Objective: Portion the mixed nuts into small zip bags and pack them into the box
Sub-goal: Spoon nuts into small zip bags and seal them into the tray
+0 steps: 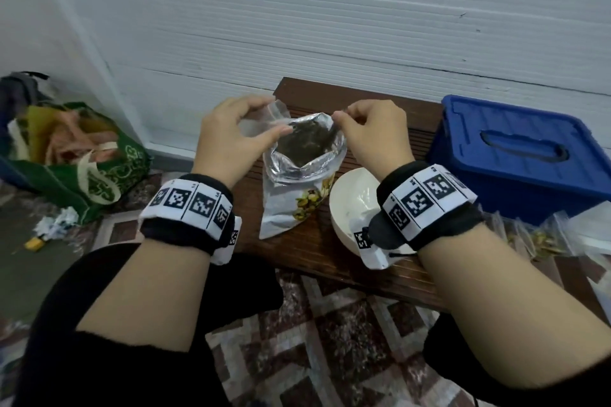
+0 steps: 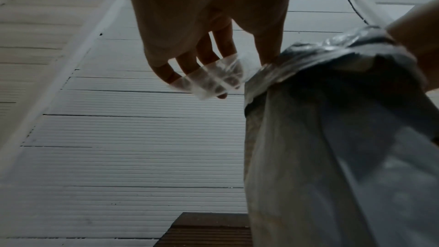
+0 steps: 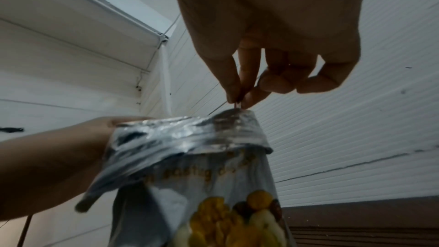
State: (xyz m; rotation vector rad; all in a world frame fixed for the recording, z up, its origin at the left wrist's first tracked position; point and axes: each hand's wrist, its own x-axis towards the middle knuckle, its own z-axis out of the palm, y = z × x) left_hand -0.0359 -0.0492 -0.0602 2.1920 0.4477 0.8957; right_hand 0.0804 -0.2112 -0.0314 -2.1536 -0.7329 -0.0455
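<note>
Portioning step: left hand [image 1: 228, 139] grips a small clear zip bag [image 1: 264, 117] beside the silver foil nut pouch [image 1: 299, 175] mid-bench; right hand [image 1: 373, 139] pinches its rim; next, presumably, transfer nuts; blue lidded plastic box [image 1: 515, 155] right.

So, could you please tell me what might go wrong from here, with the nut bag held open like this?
1. The right hand pinches only a thin edge of the foil nut bag; a slip could let the mouth collapse or the bag tip and spill.
2. The left hand holds both the small zip bag and the foil rim, so the zip bag might drop.
3. The white bowl sits under the right wrist and could get knocked.
</note>
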